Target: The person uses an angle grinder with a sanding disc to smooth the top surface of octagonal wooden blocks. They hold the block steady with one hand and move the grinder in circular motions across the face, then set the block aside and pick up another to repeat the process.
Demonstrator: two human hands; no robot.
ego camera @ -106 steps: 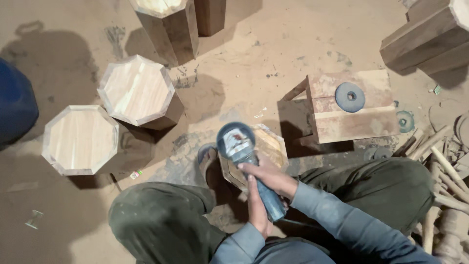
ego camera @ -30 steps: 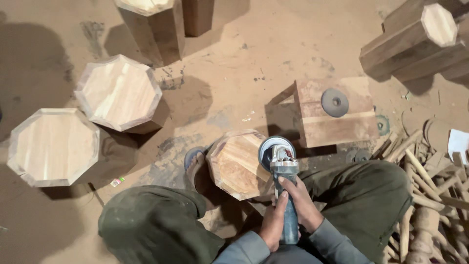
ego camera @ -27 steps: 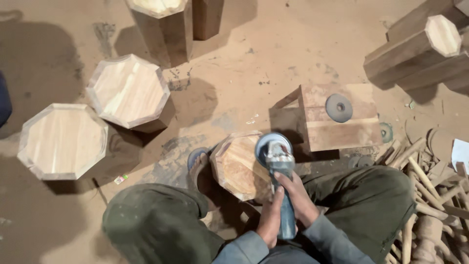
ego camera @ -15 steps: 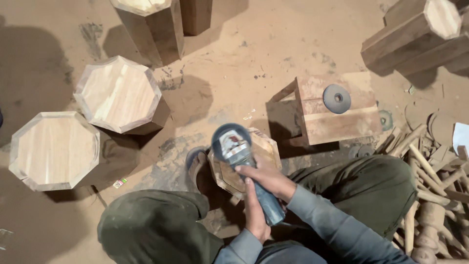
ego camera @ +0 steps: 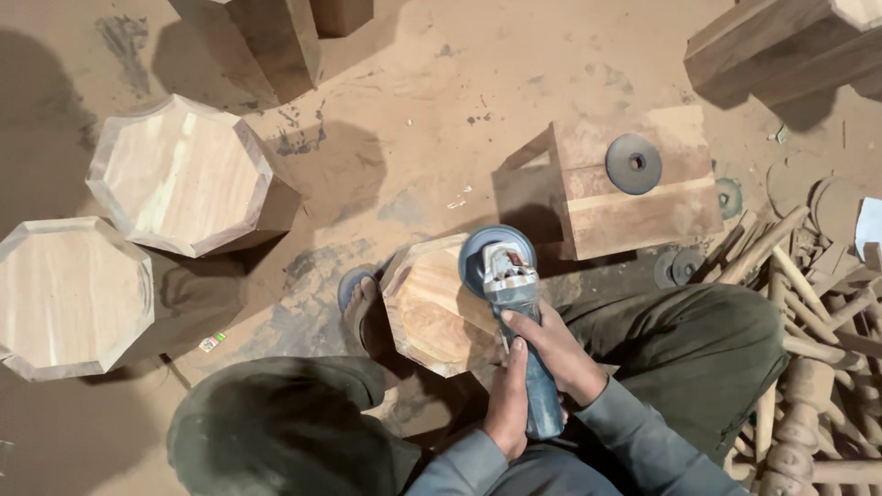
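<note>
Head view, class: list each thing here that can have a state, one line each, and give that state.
Angle grinder: held in both hands, disc on the block's upper right edge.
Left hand: grips the grinder's body.
Right hand: grips the grinder's body.
Octagonal block: upright between the knees.
Spare disc: flat on the wooden box.

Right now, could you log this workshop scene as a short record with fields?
Place: dusty workshop floor
Left hand: grip around the grinder's body
Right hand: grip on the angle grinder
Workpiece: octagonal wooden block, disc at its upper right edge
Foot: beside the block
Nearby: two larger octagonal blocks, wooden box with a spare disc, turned legs
</note>
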